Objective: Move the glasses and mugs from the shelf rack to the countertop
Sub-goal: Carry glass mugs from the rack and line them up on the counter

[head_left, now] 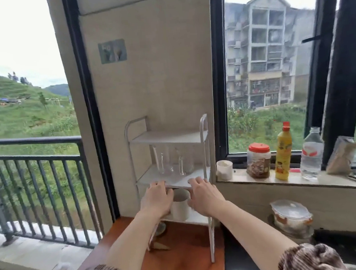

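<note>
Grey daylight is coming through black-framed windows (267, 75) flanking a beige wall panel (147, 73). Outside, a green hillside (19, 112) is rising left beyond a dark railing (33, 164); a hazy, possibly unfinished building (268, 50) is standing right.

No writing can be read anywhere. The yellow bottle (283, 151) at the right of the frame carries a printed label, the clear water bottle (311, 153) beside it a red and white one, and the red-lidded jar (258, 160) a brownish one, but each is too blurred to make out.
</note>
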{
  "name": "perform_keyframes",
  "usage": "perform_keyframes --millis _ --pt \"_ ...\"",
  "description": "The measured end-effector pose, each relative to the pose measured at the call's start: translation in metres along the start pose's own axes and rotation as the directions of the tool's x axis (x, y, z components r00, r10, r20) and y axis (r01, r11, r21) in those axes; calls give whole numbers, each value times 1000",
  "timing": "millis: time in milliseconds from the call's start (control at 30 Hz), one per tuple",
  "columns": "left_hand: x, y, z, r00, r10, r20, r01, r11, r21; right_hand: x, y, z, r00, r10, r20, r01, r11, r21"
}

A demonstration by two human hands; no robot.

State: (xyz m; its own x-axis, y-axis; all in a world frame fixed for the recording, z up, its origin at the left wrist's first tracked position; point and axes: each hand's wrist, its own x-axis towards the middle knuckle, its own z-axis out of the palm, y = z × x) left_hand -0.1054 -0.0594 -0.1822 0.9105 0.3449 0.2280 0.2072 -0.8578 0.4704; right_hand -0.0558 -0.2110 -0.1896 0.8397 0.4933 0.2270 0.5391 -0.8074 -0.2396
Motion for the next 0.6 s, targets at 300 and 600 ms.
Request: perform_keyframes --millis 300,600 --pt "121 -27 -2 999 -52 11 52 906 -420 102 -22 9 958 284 -44 -258 917 305" --pt "175 -19 22 996 -39 76 84 605 -792 157 -20 20 834 552 -1 -367 556 746"
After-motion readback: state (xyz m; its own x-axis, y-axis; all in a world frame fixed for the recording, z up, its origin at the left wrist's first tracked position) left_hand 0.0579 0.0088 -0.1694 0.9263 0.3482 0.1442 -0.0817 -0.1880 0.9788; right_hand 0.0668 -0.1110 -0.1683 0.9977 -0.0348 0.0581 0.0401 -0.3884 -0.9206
